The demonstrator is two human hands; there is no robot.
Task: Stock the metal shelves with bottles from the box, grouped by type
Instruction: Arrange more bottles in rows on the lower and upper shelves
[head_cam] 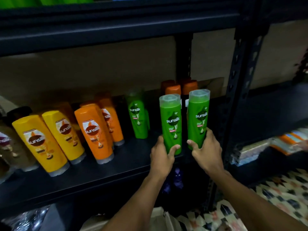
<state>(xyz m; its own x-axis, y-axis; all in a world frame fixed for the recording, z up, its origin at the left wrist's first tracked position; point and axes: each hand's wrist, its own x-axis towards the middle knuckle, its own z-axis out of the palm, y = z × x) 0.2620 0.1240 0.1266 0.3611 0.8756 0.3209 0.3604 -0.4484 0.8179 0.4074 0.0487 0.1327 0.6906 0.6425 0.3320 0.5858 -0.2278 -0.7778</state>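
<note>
My left hand [160, 157] grips the base of a green Sunsilk bottle [170, 121] held upright over the front of the black metal shelf [93, 177]. A second green bottle [198, 117], just to its right, is gripped low down by my right hand [205, 152]. Further back on the shelf stands another green bottle [137, 116]. Left of it are orange bottles [93, 130] and yellow bottles [41, 140], cap down. Dark bottles with orange caps [181, 88] stand behind the two I hold.
The shelf's black upright post [236, 90] is close to my right hand. A neighbouring shelf at the right carries stacked packets [273, 144]. An upper shelf [116, 25] overhangs, with green bottles on it. Patterned floor [275, 194] and a pale bag [160, 219] lie below.
</note>
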